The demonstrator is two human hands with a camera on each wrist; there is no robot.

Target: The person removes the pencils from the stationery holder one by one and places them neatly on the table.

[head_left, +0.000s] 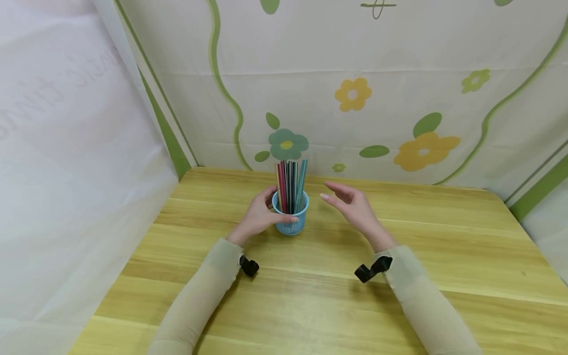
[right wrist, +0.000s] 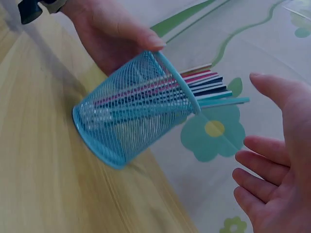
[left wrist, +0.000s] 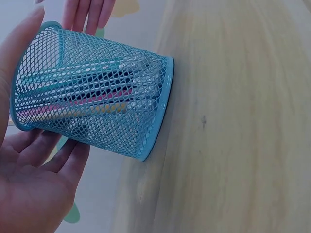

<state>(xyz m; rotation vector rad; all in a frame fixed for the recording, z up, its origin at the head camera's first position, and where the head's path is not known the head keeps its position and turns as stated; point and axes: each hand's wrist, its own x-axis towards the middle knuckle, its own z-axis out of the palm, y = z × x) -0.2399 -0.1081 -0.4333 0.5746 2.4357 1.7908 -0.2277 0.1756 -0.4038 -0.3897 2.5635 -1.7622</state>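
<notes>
A light blue mesh pen cup [head_left: 293,229] stands upright near the back edge of the wooden table. My left hand [head_left: 256,217] grips it from the left, thumb across the front near the rim and fingers curled behind. In the left wrist view, the mesh wall [left wrist: 107,128] shows the sticks inside it. Several thin straight sticks [head_left: 288,185] in tan, pink, dark and teal rise out of the cup, the teal ones [right wrist: 226,102] leaning to the right. To the right of the cup, my right hand [head_left: 355,209] hovers apart from it, fingers and thumb spread with nothing between them.
The wooden table [head_left: 301,301] stretches out on both sides and in front of the cup. Behind it hangs a white cloth [head_left: 310,103] with flowers and green wavy lines, and another white cloth [head_left: 66,162] borders the left side.
</notes>
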